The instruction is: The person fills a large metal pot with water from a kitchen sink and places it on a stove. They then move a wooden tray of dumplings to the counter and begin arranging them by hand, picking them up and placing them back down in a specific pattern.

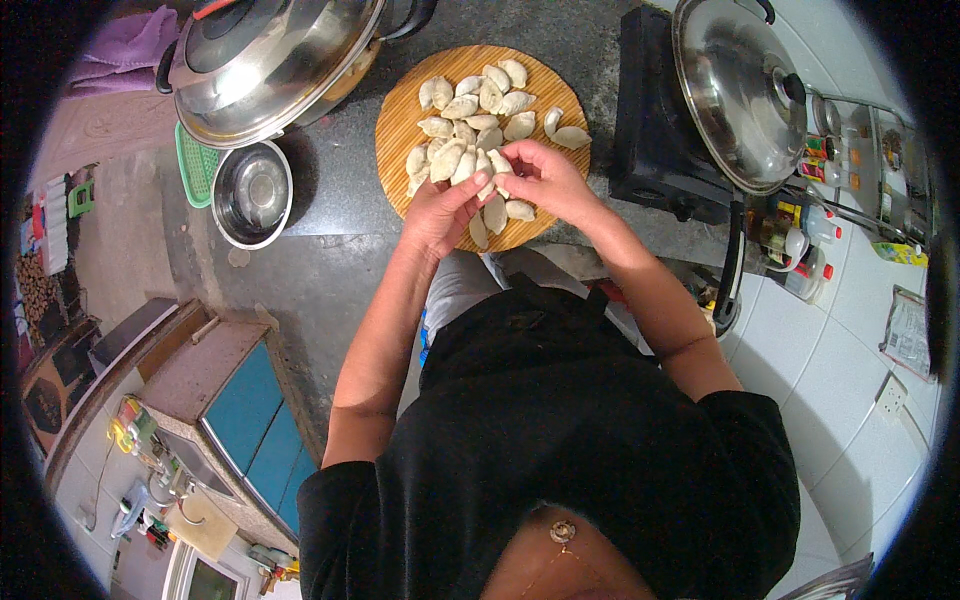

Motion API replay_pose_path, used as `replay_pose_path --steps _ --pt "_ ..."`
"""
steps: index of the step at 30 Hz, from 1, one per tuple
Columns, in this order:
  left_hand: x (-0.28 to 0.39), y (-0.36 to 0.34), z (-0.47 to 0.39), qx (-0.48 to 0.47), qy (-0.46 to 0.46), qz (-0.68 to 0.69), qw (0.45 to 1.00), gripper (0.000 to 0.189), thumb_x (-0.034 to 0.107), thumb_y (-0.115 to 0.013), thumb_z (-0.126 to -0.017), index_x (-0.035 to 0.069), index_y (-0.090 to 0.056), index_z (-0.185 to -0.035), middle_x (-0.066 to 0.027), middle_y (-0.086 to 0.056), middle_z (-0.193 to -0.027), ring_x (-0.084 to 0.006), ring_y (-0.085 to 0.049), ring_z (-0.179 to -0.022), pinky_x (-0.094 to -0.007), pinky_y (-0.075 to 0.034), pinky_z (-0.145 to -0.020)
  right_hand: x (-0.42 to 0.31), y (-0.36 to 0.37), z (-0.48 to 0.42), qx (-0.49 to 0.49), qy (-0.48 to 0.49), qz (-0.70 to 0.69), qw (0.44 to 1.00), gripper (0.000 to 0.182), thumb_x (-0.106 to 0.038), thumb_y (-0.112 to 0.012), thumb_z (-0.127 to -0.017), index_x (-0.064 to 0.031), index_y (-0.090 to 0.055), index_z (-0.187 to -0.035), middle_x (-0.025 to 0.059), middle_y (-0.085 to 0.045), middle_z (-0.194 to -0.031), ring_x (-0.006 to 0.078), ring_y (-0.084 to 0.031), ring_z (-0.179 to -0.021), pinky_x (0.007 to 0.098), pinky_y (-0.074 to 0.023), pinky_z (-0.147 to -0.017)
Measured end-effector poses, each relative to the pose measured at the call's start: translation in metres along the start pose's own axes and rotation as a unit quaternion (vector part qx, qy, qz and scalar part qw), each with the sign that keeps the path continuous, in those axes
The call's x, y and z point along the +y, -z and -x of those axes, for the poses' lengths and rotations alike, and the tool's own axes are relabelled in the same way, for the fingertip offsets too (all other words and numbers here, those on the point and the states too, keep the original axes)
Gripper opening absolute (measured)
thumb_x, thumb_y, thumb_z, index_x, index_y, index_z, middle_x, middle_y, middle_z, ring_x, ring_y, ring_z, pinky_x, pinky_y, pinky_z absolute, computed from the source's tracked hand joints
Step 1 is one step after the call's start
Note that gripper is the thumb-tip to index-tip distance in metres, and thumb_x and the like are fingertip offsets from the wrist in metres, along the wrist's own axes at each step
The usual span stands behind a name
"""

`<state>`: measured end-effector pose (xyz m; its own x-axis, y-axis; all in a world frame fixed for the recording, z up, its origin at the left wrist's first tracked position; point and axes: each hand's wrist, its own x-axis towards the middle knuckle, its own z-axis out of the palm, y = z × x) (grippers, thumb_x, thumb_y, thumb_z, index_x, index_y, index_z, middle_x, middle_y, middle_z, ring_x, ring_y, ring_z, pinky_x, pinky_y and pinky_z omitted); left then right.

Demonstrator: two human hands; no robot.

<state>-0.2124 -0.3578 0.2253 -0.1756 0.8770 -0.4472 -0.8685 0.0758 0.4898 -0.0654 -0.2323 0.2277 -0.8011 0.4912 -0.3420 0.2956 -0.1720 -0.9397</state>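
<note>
Many raw dumplings lie on a round wooden slatted board in front of me. My left hand holds several dumplings in a row just above the board's near part. The fingers and thumb of my right hand are at the right end of this row, touching a dumpling there. Part of the held dumplings is hidden by my thumbs and fingers. Below my hands, a few dumplings lie near the board's near edge, and one reaches its right rim.
At the left stand a large lidded steel pot, a steel basin and a green plastic basket. To the right, a lidded pan with a long handle sits on a black stove. Bottles stand by the tiled wall.
</note>
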Motion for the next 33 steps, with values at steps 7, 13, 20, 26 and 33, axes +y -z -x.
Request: replay_pose_path --steps 7,13,20,26,33 --pt "0.008 0.025 -0.009 0.011 0.002 -0.027 1.000 0.025 0.013 -0.069 -0.089 0.007 -0.061 -0.112 -0.0044 -0.065 -0.108 -0.0164 -0.061 -0.102 -0.0340 -0.052 -0.089 0.003 0.015 0.000 0.031 0.036 0.063 0.997 0.031 -0.007 -0.062 -0.091 -0.0008 -0.053 -0.120 0.0019 -0.060 -0.102 0.0073 -0.058 -0.089 0.0239 -0.0511 -0.073" --pt "0.003 0.027 -0.012 0.017 -0.008 -0.076 0.997 0.020 0.015 -0.068 -0.091 0.007 -0.063 -0.108 -0.0041 -0.066 -0.105 -0.0177 -0.063 -0.097 -0.0374 -0.052 -0.090 -0.009 0.011 0.003 0.024 -0.004 0.023 0.999 0.029 -0.011 -0.061 -0.094 0.0000 -0.052 -0.119 0.0037 -0.060 -0.093 0.0080 -0.058 -0.072 0.0229 -0.0500 -0.064" --pt "0.005 0.021 -0.011 0.009 0.007 -0.079 0.997 0.026 0.010 -0.075 -0.084 0.007 -0.063 -0.108 -0.0013 -0.066 -0.099 -0.0119 -0.064 -0.091 -0.0256 -0.053 -0.080 0.002 0.011 0.003 0.027 -0.015 0.014 0.999 0.035 -0.018 -0.067 -0.092 -0.0004 -0.054 -0.119 0.0016 -0.061 -0.094 0.0068 -0.058 -0.076 0.0222 -0.0486 -0.064" --pt "0.007 0.026 -0.010 0.011 0.028 -0.112 0.993 0.029 0.011 -0.077 -0.082 0.008 -0.065 -0.108 0.0002 -0.067 -0.099 -0.0099 -0.064 -0.089 -0.0238 -0.053 -0.078 -0.001 0.010 0.005 0.001 0.008 0.039 0.999 0.040 -0.020 -0.070 -0.089 -0.0005 -0.056 -0.121 0.0010 -0.062 -0.101 0.0064 -0.057 -0.085 0.0225 -0.0487 -0.070" --pt "0.009 0.025 -0.005 0.015 0.034 -0.118 0.992 0.031 0.010 -0.076 -0.083 0.005 -0.063 -0.111 -0.0026 -0.068 -0.102 -0.0115 -0.065 -0.091 -0.0240 -0.054 -0.079 0.003 0.010 0.004 -0.001 0.000 0.022 1.000 0.042 -0.022 -0.070 -0.090 0.0001 -0.056 -0.122 0.0019 -0.062 -0.102 0.0076 -0.058 -0.088 0.0241 -0.0494 -0.074"
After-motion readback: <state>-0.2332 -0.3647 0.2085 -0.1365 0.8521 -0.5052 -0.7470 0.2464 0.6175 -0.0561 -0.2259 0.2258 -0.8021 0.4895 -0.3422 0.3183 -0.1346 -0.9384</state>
